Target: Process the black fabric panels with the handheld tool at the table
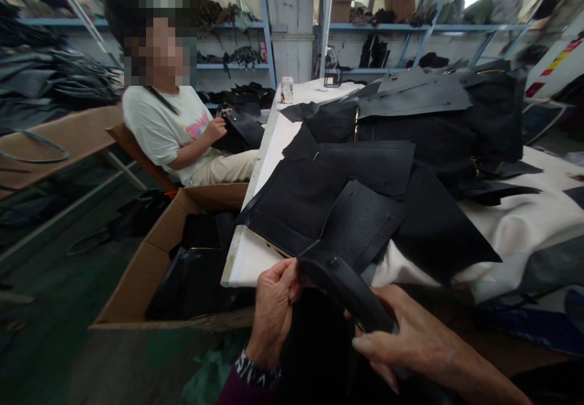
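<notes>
My left hand [272,308] pinches the near end of a black leather strap piece [340,283] at the table's front edge. My right hand [410,338] is closed round the same strap lower down, thumb on top. The strap is joined to a black leather panel [360,222] that lies on a pile of similar black leather pieces [410,125] spread over the white table [255,253].
An open cardboard box [150,253] with black pieces stands on the floor left of the table. Beyond it a seated person in a white T-shirt [159,125] handles a black piece. A small cup [286,90] stands at the table's far end. Blue shelves line the back.
</notes>
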A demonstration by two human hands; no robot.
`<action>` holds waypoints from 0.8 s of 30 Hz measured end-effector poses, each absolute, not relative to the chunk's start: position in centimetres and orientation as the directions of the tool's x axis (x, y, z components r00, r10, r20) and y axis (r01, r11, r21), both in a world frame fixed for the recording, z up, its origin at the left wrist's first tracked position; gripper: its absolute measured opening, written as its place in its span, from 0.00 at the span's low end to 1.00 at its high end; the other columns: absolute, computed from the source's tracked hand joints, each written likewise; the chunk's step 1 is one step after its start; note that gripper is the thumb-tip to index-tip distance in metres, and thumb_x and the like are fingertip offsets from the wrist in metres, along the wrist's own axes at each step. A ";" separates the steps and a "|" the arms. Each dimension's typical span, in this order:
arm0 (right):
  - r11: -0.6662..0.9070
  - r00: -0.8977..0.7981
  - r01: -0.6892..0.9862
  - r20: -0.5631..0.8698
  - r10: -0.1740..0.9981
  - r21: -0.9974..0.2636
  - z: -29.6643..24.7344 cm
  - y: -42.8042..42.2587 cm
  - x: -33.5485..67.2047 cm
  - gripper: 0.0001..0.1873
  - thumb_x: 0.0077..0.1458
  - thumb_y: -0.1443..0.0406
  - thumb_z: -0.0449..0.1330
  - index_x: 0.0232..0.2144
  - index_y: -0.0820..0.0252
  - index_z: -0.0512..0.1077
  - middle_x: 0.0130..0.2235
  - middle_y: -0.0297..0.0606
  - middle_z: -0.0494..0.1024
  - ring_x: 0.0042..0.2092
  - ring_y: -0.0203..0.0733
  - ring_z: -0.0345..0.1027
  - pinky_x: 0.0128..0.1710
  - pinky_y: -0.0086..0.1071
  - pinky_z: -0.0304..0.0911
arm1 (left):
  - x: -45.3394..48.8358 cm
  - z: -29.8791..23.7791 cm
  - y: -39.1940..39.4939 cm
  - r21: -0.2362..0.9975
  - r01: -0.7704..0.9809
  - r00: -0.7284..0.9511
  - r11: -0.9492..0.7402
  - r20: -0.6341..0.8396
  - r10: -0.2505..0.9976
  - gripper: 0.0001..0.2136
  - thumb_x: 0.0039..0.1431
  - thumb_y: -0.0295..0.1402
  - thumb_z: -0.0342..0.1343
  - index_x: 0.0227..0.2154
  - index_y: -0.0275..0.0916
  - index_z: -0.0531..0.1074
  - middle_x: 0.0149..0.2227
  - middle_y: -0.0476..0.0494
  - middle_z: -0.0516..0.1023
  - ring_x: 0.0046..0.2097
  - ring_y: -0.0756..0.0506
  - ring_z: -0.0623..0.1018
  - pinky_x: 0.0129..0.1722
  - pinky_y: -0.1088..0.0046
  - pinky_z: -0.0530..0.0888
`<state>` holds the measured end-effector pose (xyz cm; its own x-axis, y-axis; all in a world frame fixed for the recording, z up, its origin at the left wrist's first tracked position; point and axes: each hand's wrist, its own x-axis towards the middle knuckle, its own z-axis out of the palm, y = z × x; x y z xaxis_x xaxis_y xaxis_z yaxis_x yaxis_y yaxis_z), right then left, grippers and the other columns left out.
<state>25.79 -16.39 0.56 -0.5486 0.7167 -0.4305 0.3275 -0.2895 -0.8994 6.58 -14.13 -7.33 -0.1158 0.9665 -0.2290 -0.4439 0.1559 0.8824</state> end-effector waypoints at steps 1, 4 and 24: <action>-0.282 -0.534 0.326 -0.422 0.733 -0.902 0.7 -16.2 25.9 0.12 0.51 0.60 0.59 0.30 0.65 0.69 0.17 0.28 0.67 0.19 0.30 0.59 0.20 0.23 0.54 | 6.6 -7.4 -14.2 0.877 -0.454 -0.116 0.156 -0.231 0.966 0.11 0.54 0.37 0.58 0.25 0.33 0.71 0.16 0.57 0.57 0.19 0.58 0.52 0.18 0.81 0.50; -0.271 -0.471 0.313 -0.396 0.788 -0.910 1.5 -15.7 26.6 0.15 0.51 0.57 0.59 0.33 0.65 0.69 0.16 0.28 0.67 0.18 0.30 0.58 0.20 0.23 0.54 | 6.7 -7.6 -14.2 0.860 -0.489 -0.131 0.148 -0.240 0.962 0.12 0.52 0.36 0.60 0.22 0.34 0.68 0.17 0.58 0.56 0.19 0.58 0.53 0.18 0.81 0.51; -0.261 -0.338 0.380 -0.396 0.854 -0.887 2.2 -17.7 30.2 0.25 0.47 0.48 0.59 0.37 0.63 0.68 0.16 0.30 0.67 0.19 0.35 0.59 0.20 0.28 0.55 | 8.4 -6.8 -15.8 0.829 -0.555 -0.350 0.066 -0.305 0.886 0.13 0.53 0.42 0.57 0.28 0.37 0.64 0.22 0.48 0.76 0.19 0.55 0.68 0.19 0.81 0.62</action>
